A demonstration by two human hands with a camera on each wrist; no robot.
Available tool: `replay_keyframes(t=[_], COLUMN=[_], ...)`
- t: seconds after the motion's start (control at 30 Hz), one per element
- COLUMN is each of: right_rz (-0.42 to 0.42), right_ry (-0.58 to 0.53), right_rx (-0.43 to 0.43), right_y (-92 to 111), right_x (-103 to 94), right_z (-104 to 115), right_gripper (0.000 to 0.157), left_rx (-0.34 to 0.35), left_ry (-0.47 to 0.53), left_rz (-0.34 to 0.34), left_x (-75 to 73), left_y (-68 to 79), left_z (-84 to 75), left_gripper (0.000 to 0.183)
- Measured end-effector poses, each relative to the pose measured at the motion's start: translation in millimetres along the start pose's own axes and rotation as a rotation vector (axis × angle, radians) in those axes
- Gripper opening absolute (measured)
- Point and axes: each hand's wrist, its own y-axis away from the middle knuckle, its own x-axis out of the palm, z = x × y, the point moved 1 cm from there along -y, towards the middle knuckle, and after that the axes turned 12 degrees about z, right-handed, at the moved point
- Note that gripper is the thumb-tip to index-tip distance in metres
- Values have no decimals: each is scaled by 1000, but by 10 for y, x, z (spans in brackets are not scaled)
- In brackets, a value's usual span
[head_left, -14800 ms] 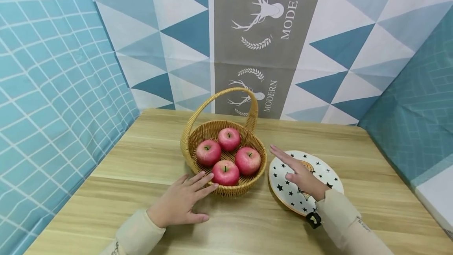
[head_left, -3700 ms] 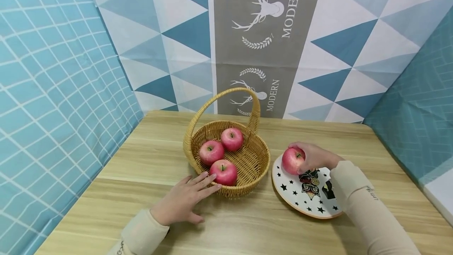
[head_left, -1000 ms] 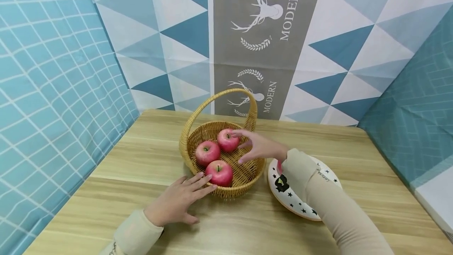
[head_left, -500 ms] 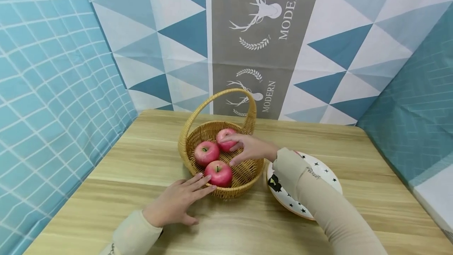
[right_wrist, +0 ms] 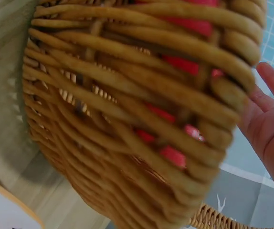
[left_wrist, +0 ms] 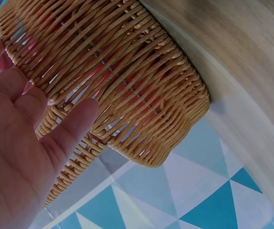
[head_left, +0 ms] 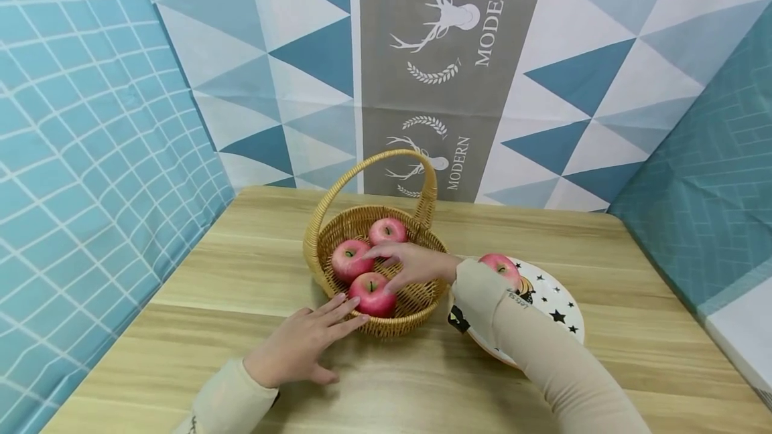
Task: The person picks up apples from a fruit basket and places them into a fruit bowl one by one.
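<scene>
Below frame centre, the front apple (head_left: 370,297) is lying in the basket (head_left: 391,328); the right hand (head_left: 416,264) is hovering upper-right, fingers parted, thumb contact unclear; the left hand (head_left: 300,344) is resting straight-fingered lower-left.

- One apple (head_left: 500,268) has gone from the basket (head_left: 389,329) onto the plate (head_left: 547,286).
- The right hand's grip (head_left: 413,263) let go of it and went from the back apple (head_left: 388,230) toward the front apple (head_left: 370,295).

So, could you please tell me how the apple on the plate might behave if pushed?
The apple would likely roll, being round. Sitting near the edge of the plate, it might drop off. Its smooth skin may feel slightly slippery.
</scene>
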Motion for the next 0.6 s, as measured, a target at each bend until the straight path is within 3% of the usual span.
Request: replay_keyframes(t=[0.4, 0.6], right_rz=[-43, -72], right_ry=[179, 237], right_rx=[118, 108], right_y=[-71, -115], right_x=[234, 309], right_z=[50, 6], right_gripper=[65, 70], left_rx=[4, 9], left_ry=[-15, -36], left_rz=[-23, -50], left_x=[67, 89], left_y=[0, -12], left_z=[-6, -6], left_gripper=[91, 92])
